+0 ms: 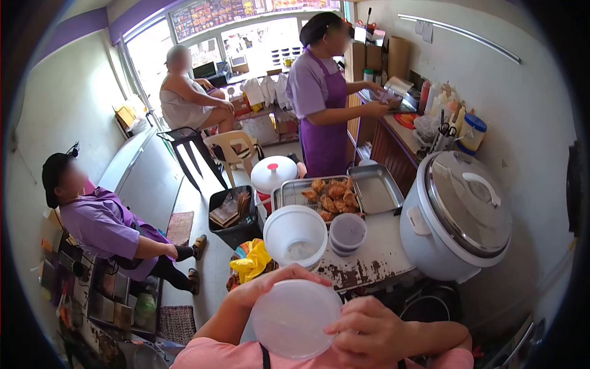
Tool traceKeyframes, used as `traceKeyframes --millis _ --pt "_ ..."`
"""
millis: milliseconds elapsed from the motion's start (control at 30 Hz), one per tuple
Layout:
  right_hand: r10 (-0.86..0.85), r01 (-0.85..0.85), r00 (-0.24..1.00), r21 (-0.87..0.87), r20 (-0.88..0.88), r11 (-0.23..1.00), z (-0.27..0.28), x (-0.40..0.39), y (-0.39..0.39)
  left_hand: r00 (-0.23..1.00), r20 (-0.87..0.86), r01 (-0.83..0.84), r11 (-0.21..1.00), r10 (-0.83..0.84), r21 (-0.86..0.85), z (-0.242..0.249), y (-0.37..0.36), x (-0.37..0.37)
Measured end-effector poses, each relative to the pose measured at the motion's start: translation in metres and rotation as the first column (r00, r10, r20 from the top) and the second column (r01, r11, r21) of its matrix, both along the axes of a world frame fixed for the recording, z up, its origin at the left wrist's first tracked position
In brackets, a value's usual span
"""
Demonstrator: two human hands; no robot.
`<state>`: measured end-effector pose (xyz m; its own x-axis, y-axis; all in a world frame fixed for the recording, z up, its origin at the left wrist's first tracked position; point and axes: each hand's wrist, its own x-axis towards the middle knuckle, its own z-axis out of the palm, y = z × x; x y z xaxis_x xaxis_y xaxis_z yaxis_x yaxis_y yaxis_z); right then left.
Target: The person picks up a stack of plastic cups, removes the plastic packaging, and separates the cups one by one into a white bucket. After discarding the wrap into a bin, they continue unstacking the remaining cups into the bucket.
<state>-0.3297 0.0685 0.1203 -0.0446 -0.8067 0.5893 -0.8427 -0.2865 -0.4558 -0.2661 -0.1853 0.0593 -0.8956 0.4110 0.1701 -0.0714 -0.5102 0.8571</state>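
A round translucent lid or shallow container (297, 320) is held close to my chest at the bottom of the view. My left hand (273, 284) wraps round its upper left edge. The fingers of my right hand (365, 329) are bent against its right edge. Just beyond stand a white bucket (295, 237) with an open top and a smaller translucent tub (348, 235). Behind them, pieces of fried chicken (335, 195) lie on a rack in a metal tray (292, 194).
A large rice cooker (430, 227) stands right on the worn table (381, 252). Beyond are an empty metal tray (376, 187), a lidded white container (275, 174) and a black bin (236, 230). Two people in purple aprons stand left and ahead; another sits behind.
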Motion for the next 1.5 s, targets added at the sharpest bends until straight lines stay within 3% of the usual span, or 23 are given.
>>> traceKeyframes --millis 100,333,433,467,567,667,767,867,1033,1200,1300,1500 --pt "-0.019 0.003 0.99 -0.118 -0.137 0.993 -0.007 0.002 -0.002 1.0 0.008 0.009 0.992 -0.008 -0.128 -0.017 -0.008 -0.008" --pt "-0.179 0.174 0.958 -0.044 -0.222 0.984 -0.002 0.005 -0.004 0.987 0.157 -0.023 0.995 0.039 -0.102 -0.009 -0.001 -0.009" --pt "-0.162 0.158 0.979 -0.039 -0.127 0.987 -0.005 -0.003 -0.004 0.972 0.226 -0.022 0.988 0.057 -0.156 -0.011 -0.004 -0.007" --pt "-0.141 0.143 0.99 -0.061 0.027 0.988 -0.011 -0.005 -0.003 0.963 0.26 -0.021 0.984 0.068 -0.179 -0.011 -0.004 -0.007" --pt "-0.191 0.191 0.982 -0.002 -0.01 0.982 -0.007 -0.009 -0.002 0.939 0.315 -0.069 0.974 0.136 -0.215 -0.007 0.001 -0.007" --pt "-0.277 0.304 0.924 0.066 -0.265 0.95 -0.001 -0.005 -0.008 0.877 0.435 -0.085 0.957 0.203 -0.276 -0.006 0.002 -0.009" --pt "-0.222 0.287 0.908 0.141 -0.356 0.947 -0.007 -0.009 -0.008 0.878 0.421 -0.078 0.937 0.227 -0.341 -0.005 0.005 -0.01" --pt "-0.167 0.252 0.935 0.252 -0.313 0.934 -0.013 -0.015 -0.012 0.862 0.461 -0.038 0.935 0.209 -0.354 0.0 0.008 -0.011" --pt "-0.034 0.012 0.998 0.352 0.056 0.936 -0.011 -0.021 -0.015 0.862 0.484 0.02 0.945 0.15 -0.328 -0.011 0.004 -0.015" --pt "0.152 -0.247 0.935 0.281 0.321 0.927 -0.01 -0.012 -0.021 0.891 0.438 0.033 0.947 0.117 -0.321 -0.005 0.011 -0.016" --pt "0.153 -0.288 0.904 0.304 0.4 0.908 -0.012 -0.014 -0.021 0.896 0.434 0.076 0.931 0.093 -0.356 -0.01 0.008 -0.019" --pt "-0.012 -0.084 0.975 0.422 0.221 0.903 -0.021 -0.021 -0.02 0.843 0.493 0.002 0.915 0.216 -0.404 -0.004 0.015 -0.02"
